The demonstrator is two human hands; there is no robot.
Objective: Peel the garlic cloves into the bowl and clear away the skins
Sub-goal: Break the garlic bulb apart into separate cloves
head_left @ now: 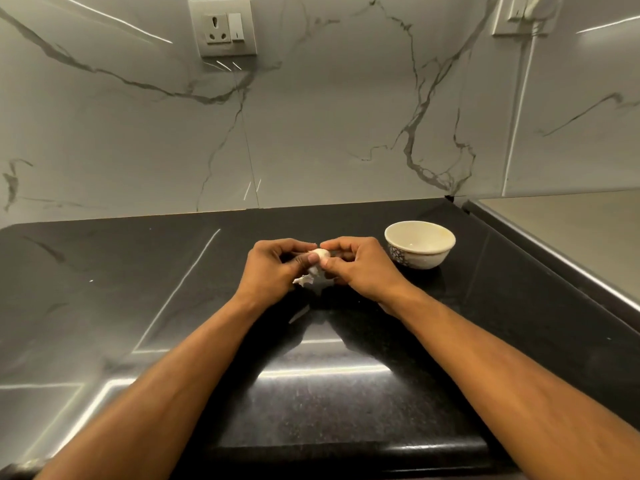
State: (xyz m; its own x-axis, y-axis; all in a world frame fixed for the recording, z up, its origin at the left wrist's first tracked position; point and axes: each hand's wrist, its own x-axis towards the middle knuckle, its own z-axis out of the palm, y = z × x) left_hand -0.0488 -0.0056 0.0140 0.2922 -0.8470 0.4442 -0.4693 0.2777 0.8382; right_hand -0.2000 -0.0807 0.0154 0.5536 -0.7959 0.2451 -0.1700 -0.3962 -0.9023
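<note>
A pale garlic clove point(320, 254) is held over the black counter between both hands. My left hand point(272, 266) pinches it from the left with thumb and fingers. My right hand point(356, 263) pinches it from the right. A scrap of white garlic skin point(304, 279) hangs just below the clove, near my left thumb. The cream bowl point(419, 244) with a dark pattern on its side stands to the right of my right hand. A small pale bit shows inside the bowl.
The black counter point(173, 306) runs to a marble wall at the back, with a socket point(223, 26) above. A raised steel-edged ledge point(561, 258) borders the right side. A tiny white fleck point(91, 280) lies at the left.
</note>
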